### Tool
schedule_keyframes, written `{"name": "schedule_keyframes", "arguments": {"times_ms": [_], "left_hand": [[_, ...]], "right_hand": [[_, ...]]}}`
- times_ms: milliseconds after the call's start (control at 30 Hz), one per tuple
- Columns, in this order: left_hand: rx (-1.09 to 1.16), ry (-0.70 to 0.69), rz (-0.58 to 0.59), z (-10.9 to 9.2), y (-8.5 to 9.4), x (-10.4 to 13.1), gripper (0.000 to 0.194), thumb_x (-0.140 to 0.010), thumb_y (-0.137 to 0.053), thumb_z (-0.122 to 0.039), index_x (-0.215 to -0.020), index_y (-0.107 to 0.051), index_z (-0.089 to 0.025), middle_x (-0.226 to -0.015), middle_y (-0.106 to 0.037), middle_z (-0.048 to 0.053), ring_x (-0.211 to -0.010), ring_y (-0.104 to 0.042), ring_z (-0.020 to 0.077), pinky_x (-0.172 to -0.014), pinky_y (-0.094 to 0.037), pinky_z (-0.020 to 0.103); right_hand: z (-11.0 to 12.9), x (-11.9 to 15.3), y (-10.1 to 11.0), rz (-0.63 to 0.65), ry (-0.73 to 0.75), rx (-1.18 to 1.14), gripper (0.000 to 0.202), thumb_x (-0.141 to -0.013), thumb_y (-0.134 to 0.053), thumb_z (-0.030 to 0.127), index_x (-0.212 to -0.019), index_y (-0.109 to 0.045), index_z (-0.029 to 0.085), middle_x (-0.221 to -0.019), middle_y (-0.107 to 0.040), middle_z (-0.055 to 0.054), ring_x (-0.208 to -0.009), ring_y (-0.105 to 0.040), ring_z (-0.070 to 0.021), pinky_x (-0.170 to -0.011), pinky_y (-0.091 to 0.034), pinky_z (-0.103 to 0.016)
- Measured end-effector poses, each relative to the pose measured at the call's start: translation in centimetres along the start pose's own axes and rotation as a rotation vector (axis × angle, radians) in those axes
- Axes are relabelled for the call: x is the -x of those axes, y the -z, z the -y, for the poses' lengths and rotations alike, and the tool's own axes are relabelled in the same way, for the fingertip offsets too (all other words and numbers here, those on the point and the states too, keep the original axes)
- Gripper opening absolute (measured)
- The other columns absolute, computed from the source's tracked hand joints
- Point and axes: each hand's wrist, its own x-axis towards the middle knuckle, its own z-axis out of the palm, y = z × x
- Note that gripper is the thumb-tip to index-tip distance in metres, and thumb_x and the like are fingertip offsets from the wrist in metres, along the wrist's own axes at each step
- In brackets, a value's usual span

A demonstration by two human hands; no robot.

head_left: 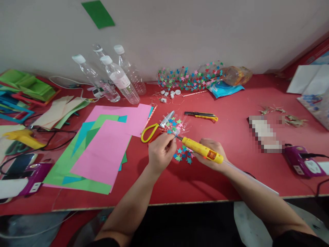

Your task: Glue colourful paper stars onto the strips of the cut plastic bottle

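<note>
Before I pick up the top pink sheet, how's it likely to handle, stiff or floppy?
Probably light and rather floppy: the top pink sheet looks like plain thin paper. It'll likely slide easily, since it lies flat with nothing on top. Pushing it might shift the green sheet too, as they overlap askew.

Right hand [209, 154] holds yellow glue gun [202, 149], nozzle by left hand's [161, 152] pinched fingertips; small colourful paper stars [183, 154] lie below on red tabletop [221, 187].

Pixelated object [266, 135], patterned package [315, 103] cut off at right edge, right hand [212, 164] partly hidden
</note>
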Motion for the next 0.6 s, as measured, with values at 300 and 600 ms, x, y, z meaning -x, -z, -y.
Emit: {"name": "schedule_keyframes", "arguments": {"times_ms": [300,600], "left_hand": [[0.135,-0.037,0.049,-0.9,0.9,-0.3,0.010,-0.085,-0.056,-0.014,-0.078,-0.061,-0.019,-0.059,-0.050,-0.003,-0.051,-0.044,0.0082,-0.051,-0.036,0.021],[0.667,0.677,0.084,-0.6,2.9,-1.0,0.011,-0.083,-0.056,-0.025,-0.074,-0.055,-0.019,-0.053,-0.053,-0.005,-0.036,-0.036,0.0041,-0.035,-0.022,0.018]], "right_hand": [[-1.0,-0.3,1.6,-0.172,-0.054,0.099,0.017,-0.085,-0.062,0.030,-0.074,-0.051,0.022,-0.074,-0.058,-0.001,-0.064,-0.055,-0.0138,-0.059,-0.042,-0.027],[-5.6,-0.7,3.3,0.191,-0.264,0.468,0.027,-0.072,-0.056,0.016,-0.099,-0.049,0.018,-0.103,-0.055,-0.012,-0.082,-0.057,-0.0229,-0.064,-0.044,-0.032]]}}
